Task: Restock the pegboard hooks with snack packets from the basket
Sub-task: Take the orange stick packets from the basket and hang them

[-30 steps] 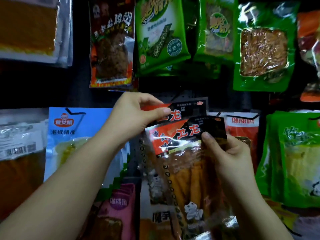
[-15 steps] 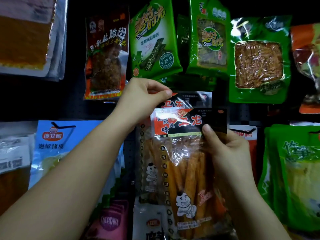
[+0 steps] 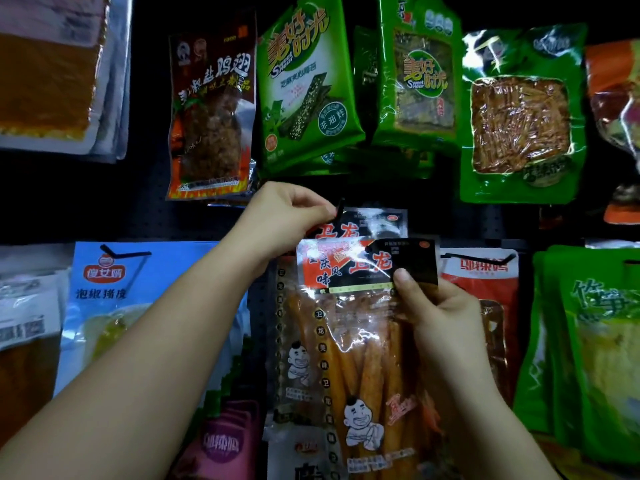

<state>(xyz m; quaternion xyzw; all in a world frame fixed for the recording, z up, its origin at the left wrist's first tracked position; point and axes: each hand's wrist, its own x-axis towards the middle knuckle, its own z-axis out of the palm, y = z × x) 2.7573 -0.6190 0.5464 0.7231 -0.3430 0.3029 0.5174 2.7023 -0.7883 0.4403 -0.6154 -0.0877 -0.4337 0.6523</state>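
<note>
A clear packet of orange snack sticks (image 3: 360, 341) with a red and black header is held up against the dark pegboard (image 3: 145, 216). My right hand (image 3: 440, 317) grips its right side, thumb pressed on the black header. My left hand (image 3: 284, 220) pinches the top left corner of the packets beside the tip of a black hook (image 3: 340, 206). A second packet of the same kind (image 3: 374, 221) hangs just behind, its header showing above the front one. The basket is out of view.
Green seaweed packets (image 3: 304, 88), a dark chicken-wing packet (image 3: 211, 112) and a green packet of shredded snack (image 3: 519, 116) hang above. A blue packet (image 3: 114, 306) hangs left, a red one (image 3: 485, 282) and green ones (image 3: 595, 341) right, pink packets (image 3: 221, 445) below.
Both hands have lifted the packet higher up the board. The left hand's pinch has risen to the hook tip, and the front packet now covers more of the one behind.
</note>
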